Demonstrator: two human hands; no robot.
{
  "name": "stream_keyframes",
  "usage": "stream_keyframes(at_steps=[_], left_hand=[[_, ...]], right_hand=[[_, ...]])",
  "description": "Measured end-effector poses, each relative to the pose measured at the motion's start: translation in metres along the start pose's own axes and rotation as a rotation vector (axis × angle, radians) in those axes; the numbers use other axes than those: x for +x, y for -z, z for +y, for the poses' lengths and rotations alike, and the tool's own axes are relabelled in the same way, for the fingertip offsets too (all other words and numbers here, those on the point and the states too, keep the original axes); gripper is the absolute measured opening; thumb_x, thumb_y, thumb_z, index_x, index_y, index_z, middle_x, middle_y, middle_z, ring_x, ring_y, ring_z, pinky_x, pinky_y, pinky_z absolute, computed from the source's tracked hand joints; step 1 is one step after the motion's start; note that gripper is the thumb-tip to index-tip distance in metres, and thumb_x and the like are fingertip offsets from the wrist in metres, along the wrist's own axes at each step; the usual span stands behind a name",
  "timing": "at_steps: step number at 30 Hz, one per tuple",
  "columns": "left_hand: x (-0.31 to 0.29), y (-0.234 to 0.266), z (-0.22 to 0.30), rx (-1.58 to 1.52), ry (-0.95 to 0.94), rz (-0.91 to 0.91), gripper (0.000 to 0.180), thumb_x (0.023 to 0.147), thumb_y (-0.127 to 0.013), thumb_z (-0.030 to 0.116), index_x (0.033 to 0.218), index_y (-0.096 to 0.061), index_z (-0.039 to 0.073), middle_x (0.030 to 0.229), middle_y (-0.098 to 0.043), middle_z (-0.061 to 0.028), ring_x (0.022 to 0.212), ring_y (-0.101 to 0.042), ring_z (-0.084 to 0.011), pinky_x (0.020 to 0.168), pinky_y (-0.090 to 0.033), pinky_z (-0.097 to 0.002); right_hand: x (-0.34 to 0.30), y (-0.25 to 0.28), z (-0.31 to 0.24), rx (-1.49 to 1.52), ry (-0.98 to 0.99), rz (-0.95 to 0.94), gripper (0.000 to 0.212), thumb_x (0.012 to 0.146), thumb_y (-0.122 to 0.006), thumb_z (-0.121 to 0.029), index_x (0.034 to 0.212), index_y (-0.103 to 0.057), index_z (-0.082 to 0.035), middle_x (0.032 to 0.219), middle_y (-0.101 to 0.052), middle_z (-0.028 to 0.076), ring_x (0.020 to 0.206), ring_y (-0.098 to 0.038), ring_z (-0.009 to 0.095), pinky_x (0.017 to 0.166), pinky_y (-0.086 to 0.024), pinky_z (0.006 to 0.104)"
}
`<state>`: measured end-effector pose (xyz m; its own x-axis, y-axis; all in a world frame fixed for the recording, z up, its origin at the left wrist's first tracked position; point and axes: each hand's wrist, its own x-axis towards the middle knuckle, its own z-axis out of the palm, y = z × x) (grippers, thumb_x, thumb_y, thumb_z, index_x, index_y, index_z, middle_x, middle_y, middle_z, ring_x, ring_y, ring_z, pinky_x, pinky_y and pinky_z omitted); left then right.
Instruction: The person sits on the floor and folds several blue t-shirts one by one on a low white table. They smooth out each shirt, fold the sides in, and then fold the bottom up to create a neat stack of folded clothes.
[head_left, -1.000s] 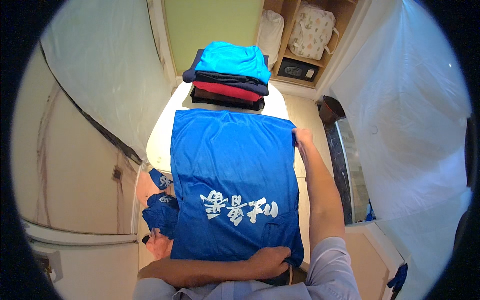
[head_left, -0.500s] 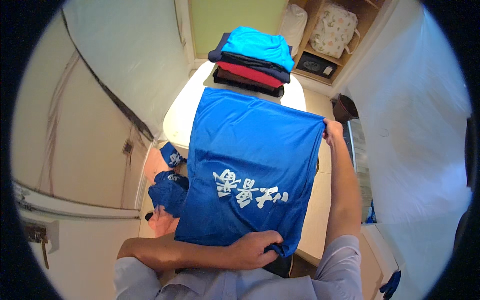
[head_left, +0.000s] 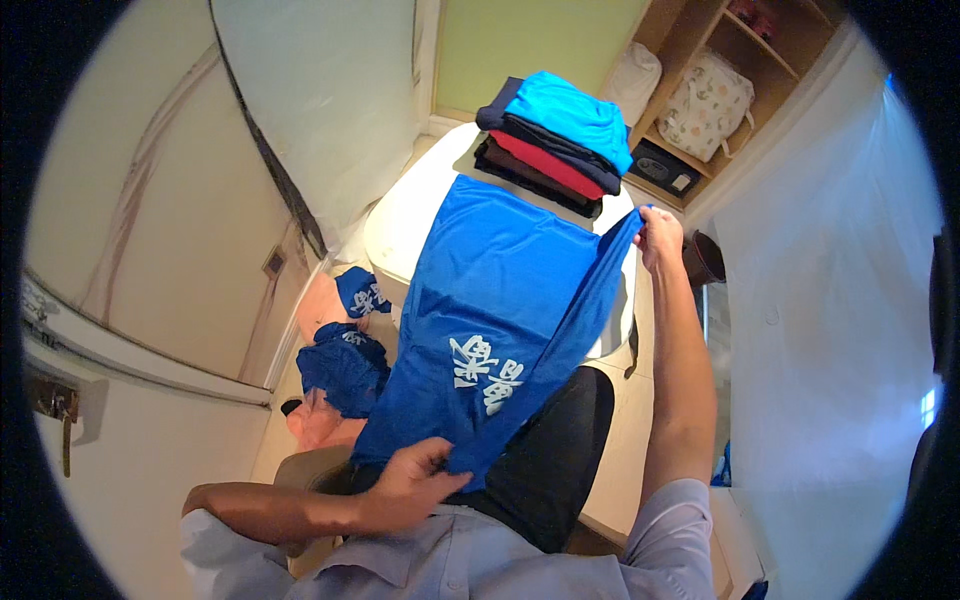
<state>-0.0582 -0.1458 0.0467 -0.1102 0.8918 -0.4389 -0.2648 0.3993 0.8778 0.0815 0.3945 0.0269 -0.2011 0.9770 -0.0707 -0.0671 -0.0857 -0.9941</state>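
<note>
A blue shirt (head_left: pixel 500 270) with white lettering lies spread from the table's edge toward my lap. Its right side is folded inward in a long slanting strip, which covers part of the lettering. My right hand (head_left: pixel 660 238) is closed on the far right corner and holds it up a little off the table. At the near end, my left hand (head_left: pixel 415 488) pinches the folded edge between thumb and fingers, close to my waist. Just beyond the shirt's far edge stands a stack of folded clothes (head_left: pixel 560 135), bright blue on top, with dark, red and brown layers below.
The white table (head_left: pixel 400 225) has rounded corners. More blue garments (head_left: pixel 345 368) lie in a heap on pink cloth (head_left: pixel 318 420) to the left. A shelf unit at the back right holds a patterned bag (head_left: pixel 705 105) and a black safe (head_left: pixel 663 170). A brown bin (head_left: pixel 706 258) stands at right.
The shirt's right side has been brought inward, narrowing it and hiding some lettering. My left hand has moved left along the near edge. The whole view has shifted and tilted somewhat.
</note>
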Motion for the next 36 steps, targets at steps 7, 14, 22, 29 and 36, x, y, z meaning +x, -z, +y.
stream_keyframes(at_steps=[7, 14, 22, 29, 36], left_hand=[[-0.008, 0.063, -0.023, -0.224, -0.034, 0.316, 0.012, 0.095, -0.068, 0.006, 0.107, -0.069, 0.008, 0.092, -0.063, 0.0039, 0.083, -0.056, -0.0079, 0.077, -0.047, -0.0272], [-0.011, 0.107, 0.030, 0.573, 0.341, 0.041, 0.044, 0.090, -0.069, 0.024, 0.122, -0.066, -0.006, 0.103, -0.074, -0.0198, 0.090, -0.071, -0.0273, 0.084, -0.055, -0.0380], [0.011, 0.152, -0.045, 0.561, 0.279, -0.109, 0.042, 0.085, -0.072, 0.032, 0.107, -0.071, -0.003, 0.097, -0.074, -0.0231, 0.089, -0.071, -0.0370, 0.082, -0.055, -0.0463], [0.017, 0.163, -0.047, 0.711, 0.359, -0.128, 0.045, 0.079, -0.070, 0.037, 0.100, -0.072, -0.003, 0.097, -0.073, -0.0260, 0.094, -0.072, -0.0388, 0.088, -0.054, -0.0453], [0.017, 0.163, -0.064, 0.444, 0.300, -0.071, 0.059, 0.080, -0.075, 0.048, 0.111, -0.071, -0.002, 0.104, -0.074, -0.0215, 0.101, -0.070, -0.0336, 0.091, -0.052, -0.0414]], right_hand=[[-0.001, -0.115, -0.004, -0.052, 0.086, -0.149, 0.020, 0.091, -0.070, -0.011, 0.075, -0.059, -0.008, 0.062, -0.059, 0.004, 0.046, -0.056, 0.015, 0.041, -0.048, 0.0285], [-0.015, -0.237, 0.029, -0.247, 0.132, -0.243, 0.017, 0.092, -0.067, -0.008, 0.078, -0.058, -0.005, 0.065, -0.060, 0.005, 0.048, -0.059, 0.016, 0.041, -0.049, 0.0298], [0.014, -0.313, 0.103, -0.526, 0.064, -0.262, 0.014, 0.086, -0.068, -0.006, 0.085, -0.054, -0.004, 0.077, -0.063, 0.008, 0.056, -0.066, 0.020, 0.045, -0.056, 0.0350], [0.006, -0.306, 0.127, -0.297, -0.146, -0.467, 0.040, 0.091, -0.066, -0.003, 0.127, -0.051, 0.006, 0.101, -0.064, 0.011, 0.079, -0.066, 0.019, 0.066, -0.060, 0.0354], [-0.074, -0.274, 0.103, -0.797, 0.542, -0.637, 0.020, 0.094, -0.065, -0.013, 0.107, -0.069, 0.001, 0.089, -0.072, 0.014, 0.079, -0.068, 0.022, 0.077, -0.056, 0.0349]])
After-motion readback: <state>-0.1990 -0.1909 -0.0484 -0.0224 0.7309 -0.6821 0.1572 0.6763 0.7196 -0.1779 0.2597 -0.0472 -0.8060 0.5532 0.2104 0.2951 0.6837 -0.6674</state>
